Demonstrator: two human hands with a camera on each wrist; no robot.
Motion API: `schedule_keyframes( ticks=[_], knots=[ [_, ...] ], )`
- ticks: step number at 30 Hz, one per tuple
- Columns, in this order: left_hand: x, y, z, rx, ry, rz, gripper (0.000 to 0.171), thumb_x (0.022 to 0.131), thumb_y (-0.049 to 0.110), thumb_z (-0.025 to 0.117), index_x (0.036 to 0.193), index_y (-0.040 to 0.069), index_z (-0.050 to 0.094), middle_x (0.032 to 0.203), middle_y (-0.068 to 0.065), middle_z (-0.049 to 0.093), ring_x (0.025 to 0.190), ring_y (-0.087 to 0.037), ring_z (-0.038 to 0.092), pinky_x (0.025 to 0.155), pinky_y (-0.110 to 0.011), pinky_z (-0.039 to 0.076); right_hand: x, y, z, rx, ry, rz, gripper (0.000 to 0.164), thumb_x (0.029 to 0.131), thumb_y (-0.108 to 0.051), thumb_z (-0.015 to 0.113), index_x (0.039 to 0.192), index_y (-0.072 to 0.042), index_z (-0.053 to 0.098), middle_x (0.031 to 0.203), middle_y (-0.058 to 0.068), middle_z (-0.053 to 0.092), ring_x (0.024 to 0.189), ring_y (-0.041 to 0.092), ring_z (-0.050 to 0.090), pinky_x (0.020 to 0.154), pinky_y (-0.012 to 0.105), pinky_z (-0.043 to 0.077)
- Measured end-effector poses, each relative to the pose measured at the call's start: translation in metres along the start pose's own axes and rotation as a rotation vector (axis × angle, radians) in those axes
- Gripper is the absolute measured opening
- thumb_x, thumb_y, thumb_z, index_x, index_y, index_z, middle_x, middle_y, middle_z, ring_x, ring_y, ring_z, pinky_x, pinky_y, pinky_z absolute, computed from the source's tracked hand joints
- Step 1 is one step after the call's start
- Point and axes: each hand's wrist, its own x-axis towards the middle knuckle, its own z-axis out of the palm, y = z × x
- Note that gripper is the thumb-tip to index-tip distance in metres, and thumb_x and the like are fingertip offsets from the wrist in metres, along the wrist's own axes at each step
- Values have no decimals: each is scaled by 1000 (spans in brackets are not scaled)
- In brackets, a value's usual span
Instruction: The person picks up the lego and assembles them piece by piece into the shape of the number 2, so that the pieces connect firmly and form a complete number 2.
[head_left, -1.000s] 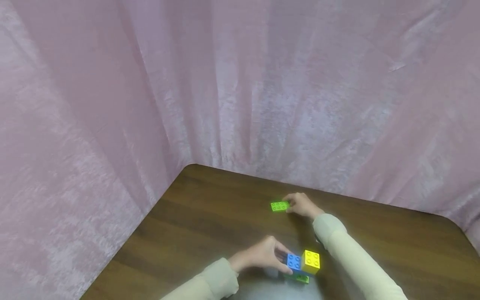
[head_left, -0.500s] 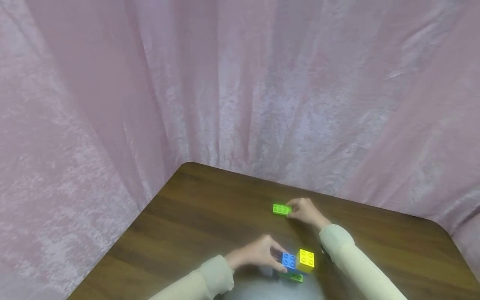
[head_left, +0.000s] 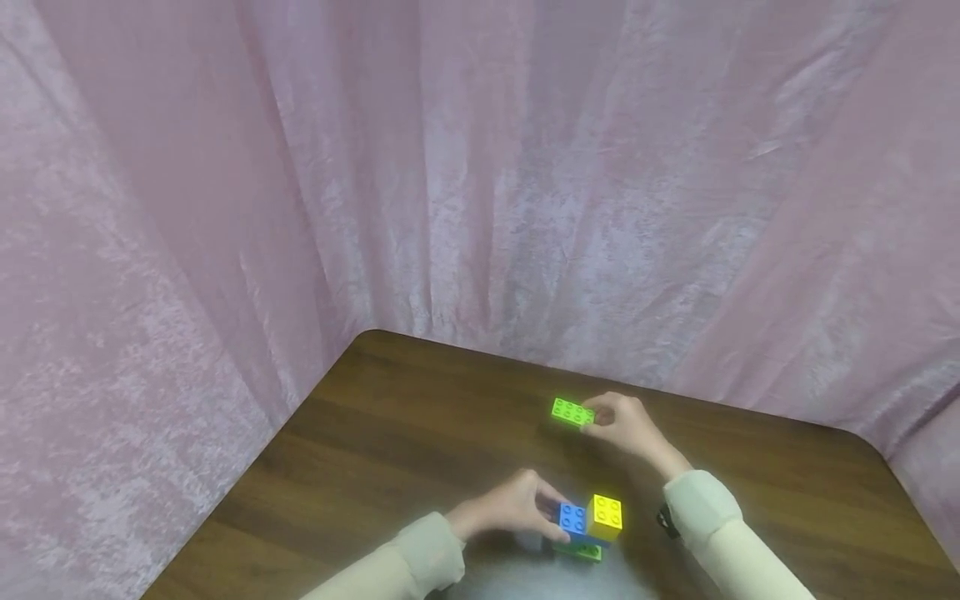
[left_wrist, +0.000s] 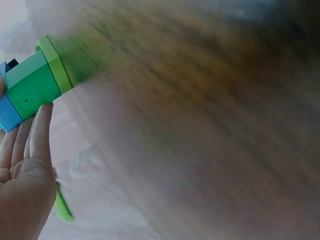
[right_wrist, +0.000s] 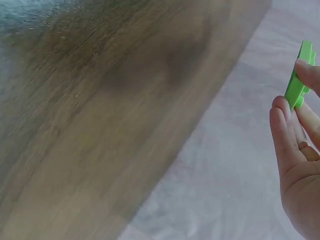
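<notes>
In the head view my left hand (head_left: 517, 504) grips a small stack of toy building bricks near the table's front, thumb and fingers on either side of a blue brick (head_left: 572, 518). A yellow brick (head_left: 604, 517) sits on the blue one's right half. Below come a darker green brick (left_wrist: 34, 87) and a flat lime-green base brick (left_wrist: 56, 67), both clearest in the left wrist view. Farther back, my right hand (head_left: 628, 427) pinches a flat lime-green eight-stud brick (head_left: 572, 412) by its right end. The right wrist view shows its thumb (right_wrist: 309, 75) across that brick's studs.
A dark brown wooden table (head_left: 420, 417) with rounded corners lies under both hands. Pink velvety curtain (head_left: 480, 183) hangs behind its far edge and along the left side. A pale glare spot (head_left: 555, 583) shows at the front edge.
My right hand has drawn the flat lime-green brick to the right and up off the table, turning it slightly. The left hand keeps hold of the stack; the head view has shifted a little.
</notes>
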Motion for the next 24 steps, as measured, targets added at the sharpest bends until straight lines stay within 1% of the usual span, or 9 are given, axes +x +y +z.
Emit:
schedule_keyframes(
  ticks=[3, 5, 10, 15, 20, 24],
  knots=[
    [-1, -1, 3, 7, -3, 8, 36, 75, 14, 83, 107, 1, 73, 94, -6, 78, 75, 2, 69, 72, -14, 57, -14, -5, -6, -4, 15, -6, 37, 79, -10, 77, 113, 2, 68, 102, 15, 70, 87, 24, 67, 78, 38, 60],
    [-2, -2, 6, 3, -4, 10, 36, 75, 14, 82, 107, 1, 73, 94, -6, 77, 76, 2, 69, 72, -14, 57, -23, -10, -9, 5, 20, 15, 38, 79, -11, 77, 114, 0, 68, 101, 13, 71, 87, 22, 67, 78, 36, 60],
    [-3, -4, 7, -20, -6, 8, 35, 75, 14, 82, 107, 1, 73, 94, -6, 77, 76, 0, 70, 72, -15, 57, -41, -21, -12, 44, -6, 55, 39, 79, -15, 77, 116, -4, 68, 98, 6, 70, 86, 15, 65, 78, 29, 57],
    [-3, -3, 4, -7, 3, 5, 36, 75, 14, 83, 107, 2, 73, 95, -6, 77, 78, -1, 71, 73, -16, 57, -52, -31, -18, 54, -7, 32, 37, 80, -16, 78, 115, -6, 68, 96, 3, 69, 85, 13, 64, 76, 26, 56],
    [1, 1, 3, 2, 12, -9, 36, 75, 16, 83, 107, 4, 74, 96, -6, 77, 80, -3, 71, 73, -17, 58, -64, -42, -29, 23, 16, 1, 36, 78, -13, 79, 112, -6, 69, 93, 2, 69, 83, 13, 65, 75, 24, 57],
    [3, 4, 1, 9, 10, -13, 37, 75, 16, 83, 108, 4, 73, 98, -6, 77, 82, -4, 72, 74, -18, 58, -75, -50, -35, 18, 26, -1, 35, 78, -13, 79, 111, -6, 70, 93, 2, 69, 82, 13, 66, 75, 22, 57]
  ],
)
